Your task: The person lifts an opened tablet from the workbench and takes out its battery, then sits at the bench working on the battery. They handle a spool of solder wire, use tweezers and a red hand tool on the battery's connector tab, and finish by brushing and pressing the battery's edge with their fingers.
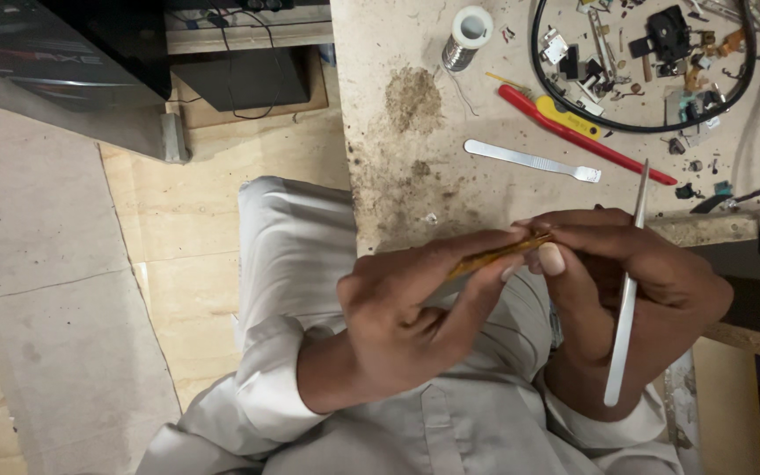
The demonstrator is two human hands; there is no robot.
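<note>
The left hand (406, 303) is raised in front of the torso, wrist bent, its thumb and forefinger stretched out and pinched together. The right hand (626, 264) meets it fingertip to fingertip, fingers curled inward, both forearms in rolled-back pale sleeves

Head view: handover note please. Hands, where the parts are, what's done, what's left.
Left hand: pinches one end of a thin amber flex strip between thumb and fingers, over the lap.
Right hand: grips the strip's other end at the fingertips; metal tweezers also sit in this hand, tips pointing up toward the bench.
On the workbench: flat metal pry tool, red-handled tool, solder spool, and small dismantled parts inside a black cable loop.
Done: strip is off the bench and in hand.
Left: cannot tell from this view; the strip is not attached to anything.
</note>
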